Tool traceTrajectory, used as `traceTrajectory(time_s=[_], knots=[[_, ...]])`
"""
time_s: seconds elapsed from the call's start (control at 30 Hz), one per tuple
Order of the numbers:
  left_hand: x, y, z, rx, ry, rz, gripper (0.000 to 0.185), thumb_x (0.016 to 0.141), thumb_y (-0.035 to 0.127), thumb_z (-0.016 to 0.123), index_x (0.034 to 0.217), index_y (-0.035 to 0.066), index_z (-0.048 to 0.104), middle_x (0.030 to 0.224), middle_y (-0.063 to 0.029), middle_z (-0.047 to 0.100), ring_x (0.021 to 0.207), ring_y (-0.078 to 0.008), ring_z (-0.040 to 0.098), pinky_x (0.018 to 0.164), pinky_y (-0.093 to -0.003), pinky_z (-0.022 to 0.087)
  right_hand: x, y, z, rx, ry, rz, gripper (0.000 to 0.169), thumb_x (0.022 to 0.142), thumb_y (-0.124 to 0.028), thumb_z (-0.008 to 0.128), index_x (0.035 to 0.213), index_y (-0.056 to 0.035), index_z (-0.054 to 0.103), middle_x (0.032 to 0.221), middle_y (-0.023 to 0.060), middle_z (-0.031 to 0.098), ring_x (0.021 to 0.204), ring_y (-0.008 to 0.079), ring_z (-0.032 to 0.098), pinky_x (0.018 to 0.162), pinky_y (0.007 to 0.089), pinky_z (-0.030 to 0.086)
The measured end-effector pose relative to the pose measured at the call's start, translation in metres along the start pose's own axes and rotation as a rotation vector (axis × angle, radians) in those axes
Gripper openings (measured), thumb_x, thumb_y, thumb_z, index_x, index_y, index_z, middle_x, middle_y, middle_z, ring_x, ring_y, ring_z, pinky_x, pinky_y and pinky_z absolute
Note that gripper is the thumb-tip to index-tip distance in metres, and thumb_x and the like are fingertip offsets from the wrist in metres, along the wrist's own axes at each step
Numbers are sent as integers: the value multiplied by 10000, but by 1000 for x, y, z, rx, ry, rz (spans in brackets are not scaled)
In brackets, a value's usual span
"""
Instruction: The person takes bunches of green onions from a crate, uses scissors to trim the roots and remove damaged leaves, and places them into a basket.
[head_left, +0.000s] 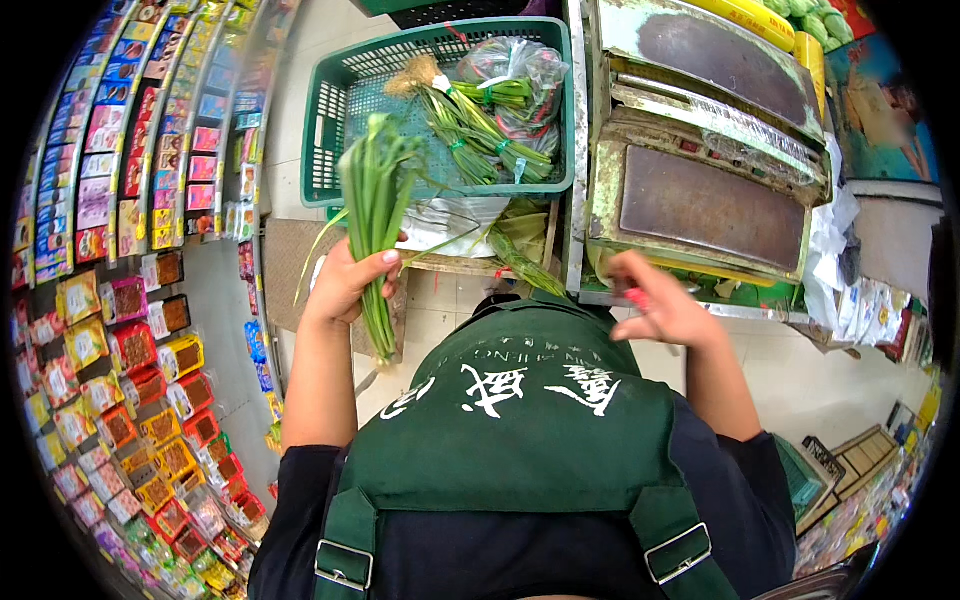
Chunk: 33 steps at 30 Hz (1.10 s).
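My left hand grips a bunch of long green leafy stalks, held upright, leaves away from me, beside the near left corner of a green plastic basket. The basket holds tied bundles of green onions with pale roots and clear plastic bags of produce. To the right, my right hand is blurred by motion near the edge of the wrapping machine; something small and red shows at its fingers, too blurred to name. More green stalks lie between the hands, over the edge of a wooden crate.
A worn wrapping machine with dark plates stands on the counter at the right. Shelves of packaged snacks rise along the left. White plastic bags hang right of the machine. Crates stand on the floor at the lower right.
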<state>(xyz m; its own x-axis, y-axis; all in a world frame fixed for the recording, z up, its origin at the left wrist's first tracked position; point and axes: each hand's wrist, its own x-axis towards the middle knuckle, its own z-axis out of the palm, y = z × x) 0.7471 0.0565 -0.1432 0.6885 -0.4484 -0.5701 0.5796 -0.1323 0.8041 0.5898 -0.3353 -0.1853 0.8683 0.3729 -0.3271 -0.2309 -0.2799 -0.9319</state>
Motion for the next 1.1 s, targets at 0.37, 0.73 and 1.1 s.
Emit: traceTrajectory(time_s=[0.37,0.73,1.1], knots=[[26,20,-34,532,-487,-269,282,825,104,744,1057,8,616,790,-18,609,632,-93,557,544,-259,464,131,4,139,496,-97,-351,1005,770,-606,744,1440,22,336,1383,182,479,1280,270,478,1072,390,372],[36,3,-58,817,-518,-210,210,825,110,718,982,-1,633,739,-30,614,592,-105,552,541,-280,461,137,-9,179,243,208,3,391,988,-372,584,801,-37,507,597,-9,438,614,112,470,573,315,421],[44,-3,-85,658,-589,-200,185,807,76,756,933,-9,652,738,-30,637,570,-99,568,524,-259,472,101,23,169,261,-33,29,608,886,-513,664,1237,-36,524,1030,100,589,990,216,574,893,339,462]])
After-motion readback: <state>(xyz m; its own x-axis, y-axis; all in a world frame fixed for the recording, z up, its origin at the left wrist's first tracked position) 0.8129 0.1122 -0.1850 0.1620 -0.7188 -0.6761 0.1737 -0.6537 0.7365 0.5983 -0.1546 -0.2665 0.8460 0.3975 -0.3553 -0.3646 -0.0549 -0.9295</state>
